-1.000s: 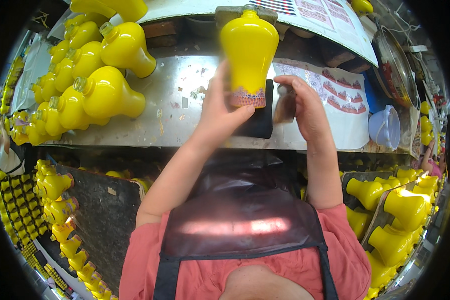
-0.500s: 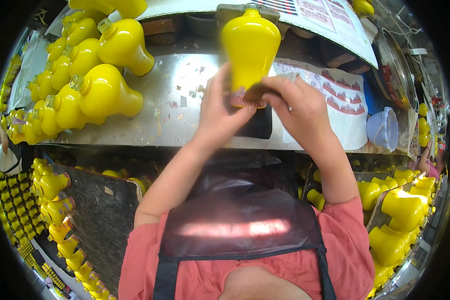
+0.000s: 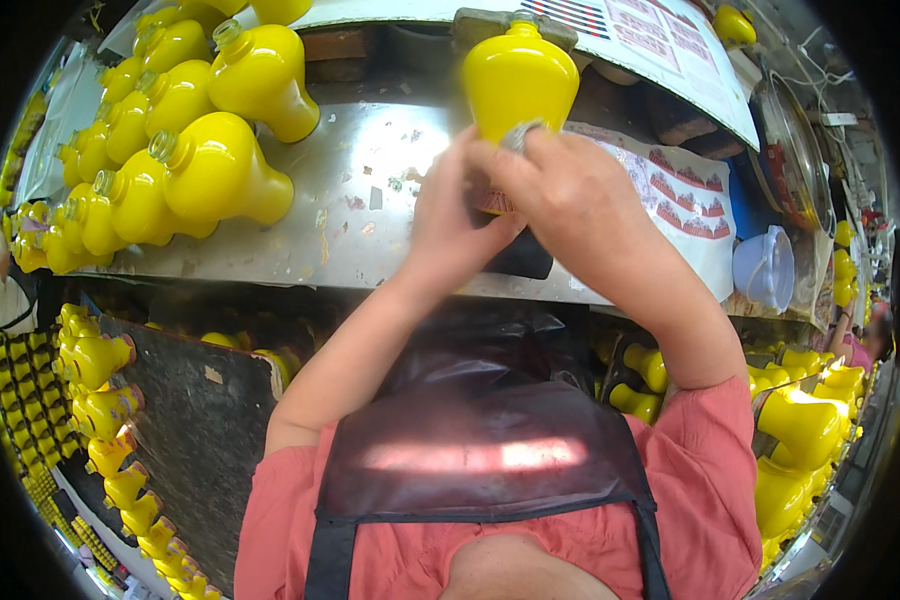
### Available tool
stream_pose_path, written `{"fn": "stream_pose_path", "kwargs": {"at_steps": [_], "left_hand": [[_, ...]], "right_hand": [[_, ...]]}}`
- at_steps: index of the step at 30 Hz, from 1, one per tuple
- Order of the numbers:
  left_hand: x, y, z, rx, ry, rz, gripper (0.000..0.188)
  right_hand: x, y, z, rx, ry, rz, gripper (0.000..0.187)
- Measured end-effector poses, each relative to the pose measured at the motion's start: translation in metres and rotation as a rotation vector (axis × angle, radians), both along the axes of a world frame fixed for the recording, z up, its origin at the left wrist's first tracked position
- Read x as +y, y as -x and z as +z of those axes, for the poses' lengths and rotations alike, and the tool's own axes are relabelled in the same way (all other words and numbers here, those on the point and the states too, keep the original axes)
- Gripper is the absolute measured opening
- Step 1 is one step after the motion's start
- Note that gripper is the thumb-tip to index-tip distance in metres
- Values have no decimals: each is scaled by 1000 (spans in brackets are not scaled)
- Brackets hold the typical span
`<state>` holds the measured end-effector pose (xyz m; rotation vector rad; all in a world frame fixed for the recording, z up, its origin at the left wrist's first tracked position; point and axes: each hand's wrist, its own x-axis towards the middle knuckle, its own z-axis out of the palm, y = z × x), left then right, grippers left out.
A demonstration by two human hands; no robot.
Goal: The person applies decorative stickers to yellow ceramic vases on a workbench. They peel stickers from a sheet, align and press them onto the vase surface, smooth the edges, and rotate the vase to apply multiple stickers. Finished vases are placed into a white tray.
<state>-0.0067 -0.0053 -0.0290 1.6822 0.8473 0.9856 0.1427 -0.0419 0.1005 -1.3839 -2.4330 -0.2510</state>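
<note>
Your yellow vase (image 3: 522,85) is over the bench (image 3: 300,245), neck away. Left hand (image 3: 445,215) curls round its base; can't tell if your right hand (image 3: 580,185) pinches anything. Patterned band (image 3: 494,202)'s on, mostly covered. Nearby vases (image 3: 220,175) look bare, so plenty's left, I'd guess.

Just above centre, the left hand (image 3: 446,205) grips the lower left side of a yellow vase (image 3: 522,80), while the right hand (image 3: 580,185) crosses its front, pinching a small grey piece (image 3: 521,134). Glossy yellow vases (image 3: 215,170) crowd the upper left; right of centre, a printed sheet (image 3: 692,212) lies near a pale violet bucket (image 3: 760,270).
</note>
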Motion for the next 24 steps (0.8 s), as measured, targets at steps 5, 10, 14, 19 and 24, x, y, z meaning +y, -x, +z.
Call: {"fn": "stream_pose_path", "kwargs": {"at_steps": [5,10,14,19,24], "left_hand": [[-3,1,4,67,-129,55,94],[-2,0,4,49,-63,27,96],[-2,1,1,64,-55,23,95],[-2,3,2,110,-221,51,93],[-2,0,13,297,-492,109,88]], "right_hand": [[-5,0,3,18,70,96,30],[-14,-5,1,0,-88,-82,29],[-22,-13,-8,128,-34,-138,32],[-34,-28,-24,251,-140,-287,37],[-45,-33,-44,359,-59,-489,36]]}}
